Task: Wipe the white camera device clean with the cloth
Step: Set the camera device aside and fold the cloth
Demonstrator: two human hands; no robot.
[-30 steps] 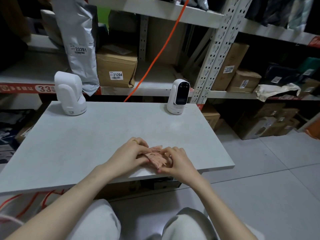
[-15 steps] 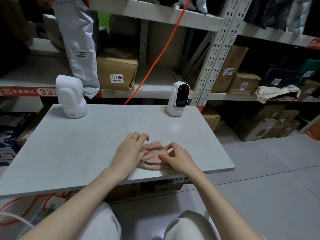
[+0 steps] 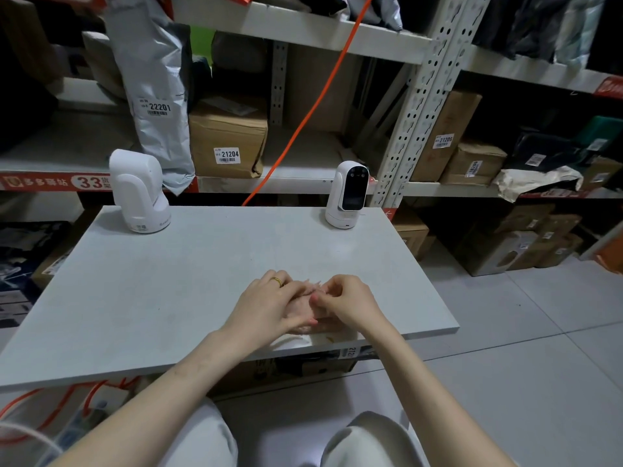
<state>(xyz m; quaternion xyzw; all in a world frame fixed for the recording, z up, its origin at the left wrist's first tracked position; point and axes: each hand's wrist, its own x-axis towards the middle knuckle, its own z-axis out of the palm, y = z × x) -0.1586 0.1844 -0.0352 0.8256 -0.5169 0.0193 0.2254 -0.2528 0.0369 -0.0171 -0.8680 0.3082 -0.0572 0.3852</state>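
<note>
A pink cloth lies bunched near the front edge of the grey table. My left hand, with a gold ring, rests on its left side, fingers curled over it. My right hand pinches its right side. Most of the cloth is hidden under both hands. A white camera device with a dark front panel stands upright at the table's far right corner. A second white camera device, facing away, stands at the far left corner. Both are well beyond my hands.
Metal shelving behind the table holds cardboard boxes and a grey mailer bag. An orange cable runs diagonally down behind the table. More boxes sit on the tiled floor at right. My knees are below the table's front edge.
Both hands have kept working the cloth in place, gathering it tighter; the right hand's fingers have curled in to pinch it. The view has shifted slightly.
</note>
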